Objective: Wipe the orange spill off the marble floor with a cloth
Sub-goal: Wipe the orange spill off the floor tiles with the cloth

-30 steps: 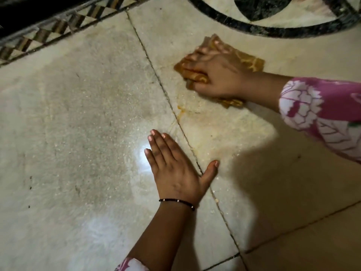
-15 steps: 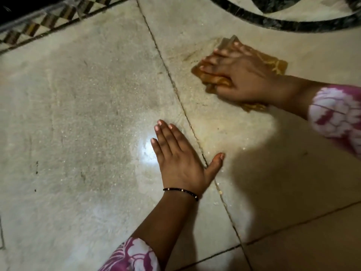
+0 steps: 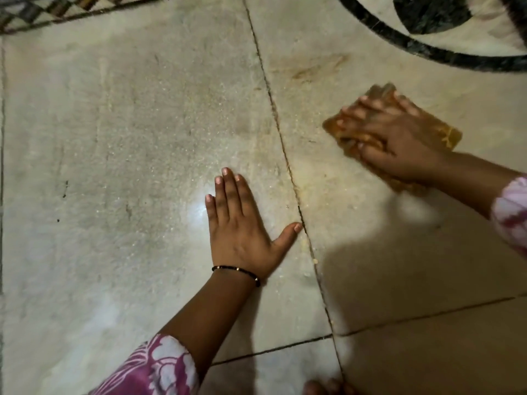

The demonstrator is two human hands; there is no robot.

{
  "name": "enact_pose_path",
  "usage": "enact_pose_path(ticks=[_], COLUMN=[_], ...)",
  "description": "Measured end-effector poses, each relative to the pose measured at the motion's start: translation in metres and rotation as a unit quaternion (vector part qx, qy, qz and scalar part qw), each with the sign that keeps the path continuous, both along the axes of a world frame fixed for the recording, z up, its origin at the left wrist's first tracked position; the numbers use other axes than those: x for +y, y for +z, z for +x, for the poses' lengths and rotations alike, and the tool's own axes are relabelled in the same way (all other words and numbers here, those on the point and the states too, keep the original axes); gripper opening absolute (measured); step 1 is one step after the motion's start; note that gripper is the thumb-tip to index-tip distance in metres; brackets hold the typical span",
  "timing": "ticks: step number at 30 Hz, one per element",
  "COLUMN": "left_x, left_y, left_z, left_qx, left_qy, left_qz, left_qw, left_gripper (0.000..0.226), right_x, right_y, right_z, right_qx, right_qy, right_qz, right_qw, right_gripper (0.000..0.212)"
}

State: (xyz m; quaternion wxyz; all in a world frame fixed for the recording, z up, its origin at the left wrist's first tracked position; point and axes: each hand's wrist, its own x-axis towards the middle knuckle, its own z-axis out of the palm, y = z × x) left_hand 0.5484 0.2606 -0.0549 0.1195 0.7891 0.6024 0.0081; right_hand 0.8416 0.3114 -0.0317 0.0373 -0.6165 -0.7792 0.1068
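Note:
An orange-stained cloth [image 3: 450,135] lies on the pale marble floor [image 3: 114,138], right of a dark tile seam [image 3: 285,155]. My right hand [image 3: 399,138] presses down on it with fingers spread over its top; hand and cloth are motion-blurred. A faint orange smear [image 3: 316,68] streaks the marble beyond the cloth, and small yellowish traces sit along the seam near my left thumb. My left hand [image 3: 239,223] rests flat on the floor left of the seam, fingers straight, holding nothing.
A curved black inlay ring [image 3: 427,49] crosses the floor at the upper right. A chequered border strip [image 3: 42,12] runs along the upper left. Toes [image 3: 328,387] show at the bottom edge. A bright light glare sits by my left fingertips.
My right hand has slid the cloth to the right, away from the seam, uncovering an orange smear on the marble. My left hand stays planted in place.

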Motion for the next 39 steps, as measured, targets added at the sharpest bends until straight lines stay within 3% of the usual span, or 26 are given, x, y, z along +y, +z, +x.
enact_pose_path(ticks=[4, 10, 14, 19, 24, 29, 33, 36, 39], left_x=[0.0, -0.001, -0.001, -0.001, -0.002, -0.001, -0.001, -0.001, -0.005], left_y=[0.001, 0.002, 0.001, 0.001, 0.001, 0.001, -0.001, -0.001, 0.0], left_z=[0.001, 0.0, -0.001, 0.001, 0.001, -0.001, -0.002, -0.002, -0.001], left_qx=[0.0, -0.002, -0.001, 0.003, 0.005, 0.007, 0.003, -0.002, 0.001], left_qy=[0.004, 0.004, -0.001, 0.005, 0.004, 0.001, -0.002, 0.002, 0.009], left_qz=[-0.004, 0.004, 0.007, 0.009, 0.011, 0.011, 0.014, 0.015, 0.015], left_qw=[1.0, 1.0, 1.0, 1.0, 1.0, 1.0, 1.0, 1.0, 1.0], left_gripper=[0.114, 0.114, 0.116, 0.114, 0.113, 0.112, 0.11, 0.11, 0.11], right_x=[0.049, -0.011, -0.092, -0.102, -0.053, -0.106, -0.18, -0.182, -0.145], right_y=[-0.001, -0.008, -0.002, 0.004, 0.0, -0.005, -0.004, 0.002, 0.002], right_z=[-0.021, -0.108, -0.082, 0.007, -0.028, -0.091, -0.062, -0.007, 0.018], right_qx=[-0.022, -0.047, -0.033, -0.03, -0.04, -0.056, -0.05, -0.073, -0.039], right_qy=[-0.102, 0.077, 0.1, -0.019, -0.188, -0.068, -0.048, -0.155, -0.335], right_qz=[0.015, -0.01, -0.013, -0.048, -0.014, -0.034, -0.04, -0.057, -0.044], right_qw=[0.994, 0.996, 0.994, 0.998, 0.981, 0.996, 0.997, 0.984, 0.94], right_gripper=[0.069, 0.058, 0.051, 0.054, 0.061, 0.057, 0.055, 0.058, 0.064])
